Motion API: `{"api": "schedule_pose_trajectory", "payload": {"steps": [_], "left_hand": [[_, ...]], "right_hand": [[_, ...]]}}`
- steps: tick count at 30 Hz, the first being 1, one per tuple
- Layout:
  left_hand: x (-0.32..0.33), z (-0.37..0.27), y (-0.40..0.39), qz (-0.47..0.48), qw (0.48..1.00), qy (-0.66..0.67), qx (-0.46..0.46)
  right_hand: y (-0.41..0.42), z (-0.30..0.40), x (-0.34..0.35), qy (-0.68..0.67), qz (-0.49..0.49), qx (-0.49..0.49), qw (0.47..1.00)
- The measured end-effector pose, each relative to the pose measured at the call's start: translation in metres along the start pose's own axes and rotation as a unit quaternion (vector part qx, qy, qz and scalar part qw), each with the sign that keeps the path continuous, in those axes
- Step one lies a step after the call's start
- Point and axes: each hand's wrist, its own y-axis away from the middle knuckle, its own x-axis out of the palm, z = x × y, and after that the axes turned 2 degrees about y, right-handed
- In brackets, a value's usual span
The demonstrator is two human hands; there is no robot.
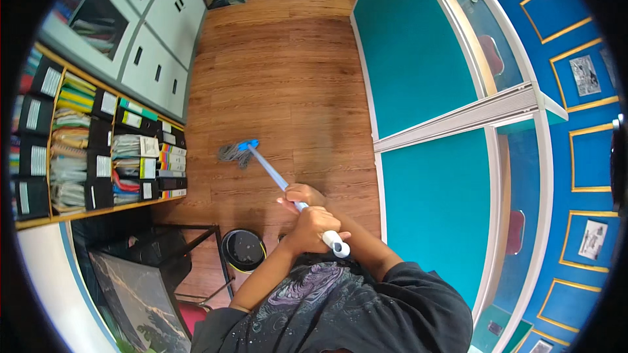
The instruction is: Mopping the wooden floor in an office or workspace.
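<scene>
A string mop lies slantwise ahead of me, its grey strands (235,153) on the wood floor to the left of centre. Its blue plastic head (248,144) joins a pale blue handle (269,168) that runs back towards my chest. My left hand (314,229) is wrapped around the upper handle, just below the white end cap (337,245). Farther down the shaft, my right hand (305,196) also grips it. The right forearm passes partly behind the left hand.
Shelves of binders and folders (103,157) and grey cabinets (157,44) line the left side. Teal partition panels (436,211) stand along the right. Near my left lie a black bucket (244,250), a black metal frame (218,240) and a dark marbled panel (137,289).
</scene>
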Motion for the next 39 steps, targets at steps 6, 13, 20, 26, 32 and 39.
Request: {"api": "schedule_pose_trajectory", "payload": {"steps": [6,13,20,26,32,39], "left_hand": [[0.004,0.030,-0.086,0.060,0.992,0.082,0.069],[-0.036,0.071,-0.116,0.064,0.996,0.054,0.000],[-0.068,0.056,-0.108,-0.045,0.997,-0.030,-0.059],[-0.066,0.014,-0.058,-0.039,0.986,-0.134,-0.090],[-0.020,-0.008,0.022,0.018,0.979,-0.160,-0.126],[0.003,-0.046,0.098,-0.046,0.993,-0.101,-0.047]], "right_hand": [[-0.001,-0.034,-0.092,0.176,-0.088,0.057,0.979],[-0.035,-0.088,-0.135,0.205,-0.118,0.113,0.965],[-0.072,-0.117,-0.084,0.154,-0.144,0.071,0.975],[-0.072,-0.083,-0.002,0.051,-0.170,0.077,0.981],[-0.027,-0.037,0.056,-0.015,-0.063,-0.004,0.998],[0.022,0.027,0.079,-0.011,0.052,0.007,0.999]]}}
